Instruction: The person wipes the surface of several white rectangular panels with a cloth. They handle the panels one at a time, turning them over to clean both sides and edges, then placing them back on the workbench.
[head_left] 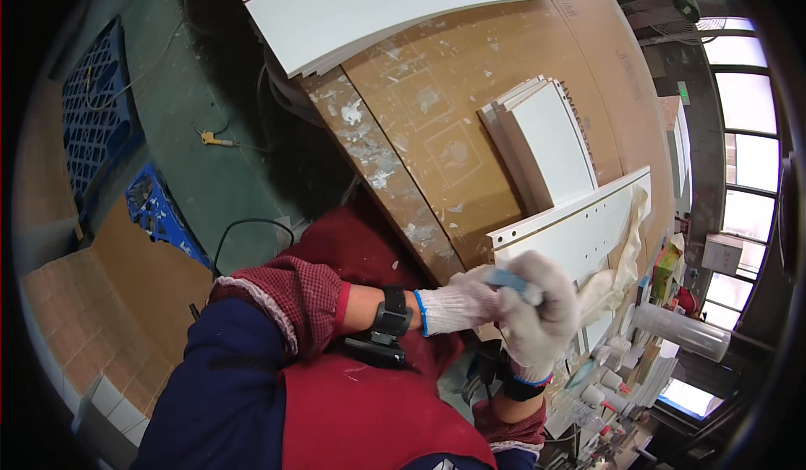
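Both my hands wear white knit work gloves and meet over the near end of a white drilled panel (579,222). My right hand (550,310) is closed around a small flat blue-grey piece (510,283), whose exact kind I cannot make out. Close against it, my left hand (470,302) comes in from the left; its fingers are partly hidden and blurred, so their grip does not show. A crumpled cream cloth (625,260) lies along the panel's right side.
A stack of white curved boards (546,143) stands on the cardboard-covered table (411,92). Long white panels (403,8) lie at its far edge. Bottles (604,390) and a clear plastic cylinder (684,331) crowd the right. Blue pallets (101,109) and a cable (243,227) are on the left floor.
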`<move>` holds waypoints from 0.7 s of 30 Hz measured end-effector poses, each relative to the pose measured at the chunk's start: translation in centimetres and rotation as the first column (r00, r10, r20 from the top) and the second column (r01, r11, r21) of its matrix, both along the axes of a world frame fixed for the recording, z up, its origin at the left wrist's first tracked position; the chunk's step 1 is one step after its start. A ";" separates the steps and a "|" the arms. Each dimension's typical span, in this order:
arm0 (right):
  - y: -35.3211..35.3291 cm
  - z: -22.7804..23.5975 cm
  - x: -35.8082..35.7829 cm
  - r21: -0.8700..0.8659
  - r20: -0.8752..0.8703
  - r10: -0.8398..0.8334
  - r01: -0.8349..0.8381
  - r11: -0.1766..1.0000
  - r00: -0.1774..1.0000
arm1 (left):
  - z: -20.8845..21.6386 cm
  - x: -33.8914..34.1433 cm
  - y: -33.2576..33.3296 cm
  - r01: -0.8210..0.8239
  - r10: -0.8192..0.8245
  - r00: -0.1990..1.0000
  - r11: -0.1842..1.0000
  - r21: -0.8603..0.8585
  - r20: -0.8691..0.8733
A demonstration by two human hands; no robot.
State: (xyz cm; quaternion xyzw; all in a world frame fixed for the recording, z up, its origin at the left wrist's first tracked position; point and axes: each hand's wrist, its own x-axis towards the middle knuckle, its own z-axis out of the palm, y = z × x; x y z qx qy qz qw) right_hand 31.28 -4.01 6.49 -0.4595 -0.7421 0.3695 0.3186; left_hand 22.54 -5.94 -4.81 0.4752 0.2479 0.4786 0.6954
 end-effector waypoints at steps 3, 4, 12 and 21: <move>-0.2 -0.2 1.9 -0.021 -0.301 -0.270 0.277 0.961 0.915 | 1.7 -1.7 1.2 0.342 -0.345 0.938 0.907 -0.244 0.031; -0.5 -0.1 2.8 -0.017 -0.317 -0.303 0.314 0.949 0.899 | 3.5 -3.0 2.3 0.488 -0.508 0.861 0.811 -0.324 0.026; -4.9 -1.1 10.0 -0.122 -0.378 -0.563 0.563 0.817 0.735 | 0.7 -7.5 0.8 0.220 -0.210 0.975 0.948 -0.231 0.067; -7.6 -4.9 13.0 -0.308 -0.409 -0.719 0.657 0.689 0.562 | 5.0 -14.1 -1.0 -0.037 0.079 0.995 0.839 -0.543 0.054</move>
